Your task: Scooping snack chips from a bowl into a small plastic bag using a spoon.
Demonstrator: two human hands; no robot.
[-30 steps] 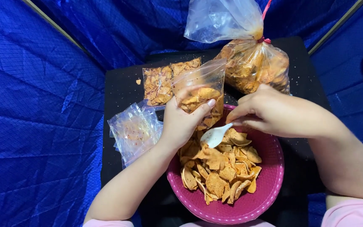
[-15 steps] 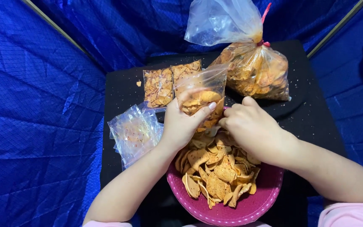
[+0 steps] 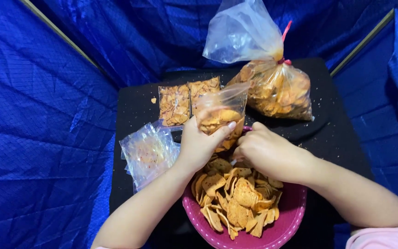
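Versus a second ago: the white spoon that the right hand [image 3: 267,154] held over the bowl is no longer visible, and that hand has moved up and left, now sitting right against the small clear bag [image 3: 219,115] at the bowl's far rim. Half a second ago it was already close; now it is tucked tighter against the bag's lower side. Left hand [image 3: 199,145] unchanged in place, fingers wrapped around the small bag, thumb across its front, bag held upright with mouth open, just above the far edge of the magenta bowl [image 3: 286,221]. Right hand fingers curled inward toward the bag; whether they pinch anything cannot be told, fingertips hidden. Containers: small held bag is partly filled with orange chips. Magenta bowl holds a loose heap of chips [image 3: 236,198], filling most of it. Behind the held bag, two flat filled packets [image 3: 175,105] of chips lie side by side on the black table [image 3: 134,110]. To the right of them, a large clear bag [image 3: 277,87] tied with a pink band, lower half full of chips, upper half puffed and empty. Left of the bowl, a stack of empty clear bags [image 3: 149,152] lying flat. Blue tarp [image 3: 37,138] surrounds the table.
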